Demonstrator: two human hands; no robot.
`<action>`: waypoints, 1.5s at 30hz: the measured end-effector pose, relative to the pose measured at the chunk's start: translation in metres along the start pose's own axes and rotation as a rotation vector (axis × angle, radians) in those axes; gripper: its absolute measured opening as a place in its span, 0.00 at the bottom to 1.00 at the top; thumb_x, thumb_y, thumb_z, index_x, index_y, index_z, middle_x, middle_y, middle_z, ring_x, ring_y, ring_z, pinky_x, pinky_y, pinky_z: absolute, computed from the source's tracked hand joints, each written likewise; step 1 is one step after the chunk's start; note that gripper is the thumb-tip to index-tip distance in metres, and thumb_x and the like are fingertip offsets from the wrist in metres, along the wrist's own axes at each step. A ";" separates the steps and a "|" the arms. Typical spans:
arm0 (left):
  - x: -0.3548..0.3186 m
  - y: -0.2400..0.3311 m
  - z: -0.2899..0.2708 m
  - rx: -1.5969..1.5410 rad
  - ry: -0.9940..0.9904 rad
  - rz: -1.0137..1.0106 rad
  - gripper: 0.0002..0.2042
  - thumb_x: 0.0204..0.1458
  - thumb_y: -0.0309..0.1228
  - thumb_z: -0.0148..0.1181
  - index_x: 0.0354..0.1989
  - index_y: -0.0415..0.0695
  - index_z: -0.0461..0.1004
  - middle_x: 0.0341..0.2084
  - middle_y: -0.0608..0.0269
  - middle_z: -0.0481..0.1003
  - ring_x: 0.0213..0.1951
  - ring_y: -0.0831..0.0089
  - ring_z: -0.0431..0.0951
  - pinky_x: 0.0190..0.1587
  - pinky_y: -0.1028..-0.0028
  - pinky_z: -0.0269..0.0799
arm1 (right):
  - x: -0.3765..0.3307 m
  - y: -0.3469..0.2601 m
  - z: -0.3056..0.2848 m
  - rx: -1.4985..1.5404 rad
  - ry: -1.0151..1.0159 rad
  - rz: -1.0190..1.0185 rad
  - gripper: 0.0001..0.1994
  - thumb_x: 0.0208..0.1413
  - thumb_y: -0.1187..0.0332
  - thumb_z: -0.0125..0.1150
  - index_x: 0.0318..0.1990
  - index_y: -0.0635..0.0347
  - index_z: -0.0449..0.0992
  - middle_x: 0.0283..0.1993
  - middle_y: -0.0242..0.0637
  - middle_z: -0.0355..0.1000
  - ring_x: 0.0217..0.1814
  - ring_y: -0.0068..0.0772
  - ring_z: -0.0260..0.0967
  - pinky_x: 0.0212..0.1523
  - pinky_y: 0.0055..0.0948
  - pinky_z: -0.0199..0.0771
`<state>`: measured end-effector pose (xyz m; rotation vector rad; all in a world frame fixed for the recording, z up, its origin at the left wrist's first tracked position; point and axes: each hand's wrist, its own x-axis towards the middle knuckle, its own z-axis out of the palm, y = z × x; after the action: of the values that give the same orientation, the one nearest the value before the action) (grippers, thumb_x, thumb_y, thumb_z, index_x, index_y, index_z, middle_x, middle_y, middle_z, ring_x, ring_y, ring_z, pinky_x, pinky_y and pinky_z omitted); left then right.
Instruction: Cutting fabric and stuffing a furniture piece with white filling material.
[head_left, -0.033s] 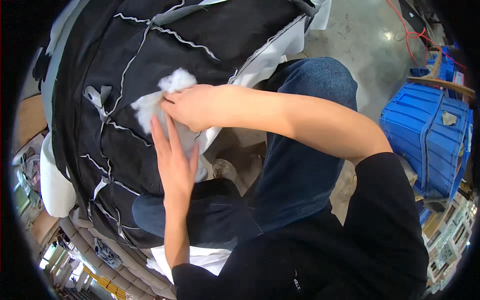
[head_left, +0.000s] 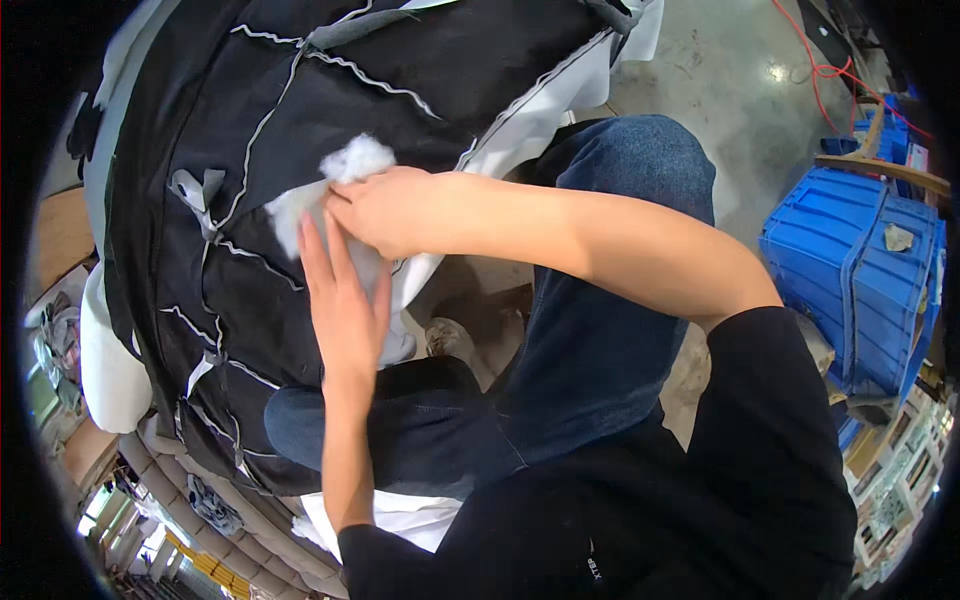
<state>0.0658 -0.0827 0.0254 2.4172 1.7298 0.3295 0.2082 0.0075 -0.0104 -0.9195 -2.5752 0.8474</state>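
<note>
Loosely heaped, a fluffy white tuft of fibre stuffing (head_left: 357,158) and a flatter, ragged-edged piece of white wadding (head_left: 285,218) lie on smooth black fabric (head_left: 400,50) ridged with wavy, pale-edged seams and knotted grey strips, the right hand (head_left: 388,212) curled over them, though whether its fingers grip is hidden. Beside it the left hand (head_left: 342,310) lies flattish with long fingers extended against the wadding and thumb apart, above the denim jeans (head_left: 640,165). Farther right, ribbed blue plastic bins (head_left: 815,230) stand on grey concrete floor (head_left: 720,60), contents unseen.

Head-worn fisheye, looking steeply down, close
</note>
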 end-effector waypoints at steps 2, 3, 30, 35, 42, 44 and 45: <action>0.027 -0.019 0.016 0.015 0.070 0.074 0.34 0.46 0.26 0.61 0.63 0.36 0.56 0.61 0.40 0.56 0.63 0.42 0.56 0.62 0.59 0.57 | 0.008 0.009 0.021 -0.037 0.146 -0.008 0.19 0.47 0.70 0.59 0.47 0.70 0.69 0.51 0.53 0.70 0.48 0.48 0.74 0.46 0.41 0.75; 0.041 -0.027 0.022 0.035 0.106 0.129 0.31 0.44 0.25 0.61 0.60 0.35 0.59 0.57 0.40 0.61 0.59 0.42 0.61 0.59 0.58 0.62 | 0.014 0.012 0.026 -0.078 0.199 0.050 0.18 0.47 0.69 0.58 0.46 0.70 0.70 0.47 0.52 0.72 0.43 0.48 0.75 0.43 0.40 0.76; 0.099 -0.077 -0.023 0.313 -0.521 -0.099 0.22 0.55 0.44 0.52 0.46 0.36 0.74 0.41 0.39 0.75 0.44 0.43 0.74 0.47 0.58 0.70 | 0.015 0.007 -0.032 -0.076 0.278 -0.023 0.11 0.47 0.65 0.61 0.35 0.61 0.79 0.36 0.48 0.77 0.42 0.49 0.76 0.43 0.42 0.77; 0.045 -0.062 -0.037 0.268 0.043 0.175 0.20 0.55 0.36 0.57 0.53 0.39 0.68 0.47 0.46 0.72 0.51 0.50 0.71 0.56 0.60 0.64 | 0.046 0.011 -0.025 0.064 0.004 0.076 0.11 0.44 0.66 0.60 0.35 0.60 0.81 0.36 0.49 0.77 0.41 0.48 0.76 0.43 0.42 0.76; 0.036 -0.101 -0.050 0.012 -0.027 0.117 0.11 0.54 0.32 0.58 0.43 0.41 0.72 0.38 0.53 0.75 0.44 0.55 0.72 0.50 0.63 0.64 | 0.095 0.011 -0.009 0.216 -0.355 0.135 0.14 0.50 0.67 0.52 0.41 0.61 0.79 0.36 0.48 0.77 0.39 0.42 0.75 0.41 0.37 0.71; 0.042 -0.099 -0.044 -0.067 0.085 0.161 0.08 0.54 0.30 0.58 0.39 0.41 0.73 0.35 0.56 0.74 0.40 0.56 0.72 0.45 0.65 0.64 | 0.109 0.008 0.007 0.216 -0.470 0.204 0.17 0.54 0.65 0.50 0.49 0.59 0.76 0.45 0.47 0.75 0.46 0.40 0.73 0.46 0.37 0.70; 0.044 -0.100 -0.039 -0.087 0.081 0.158 0.07 0.53 0.29 0.58 0.39 0.41 0.73 0.34 0.55 0.74 0.39 0.57 0.73 0.45 0.66 0.65 | 0.116 0.007 0.015 0.221 -0.570 0.271 0.20 0.57 0.64 0.48 0.56 0.58 0.72 0.54 0.45 0.73 0.53 0.38 0.71 0.50 0.36 0.70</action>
<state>-0.0224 -0.0091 0.0425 2.5142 1.5236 0.5177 0.1166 0.0807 -0.0197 -1.0990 -2.7512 1.6414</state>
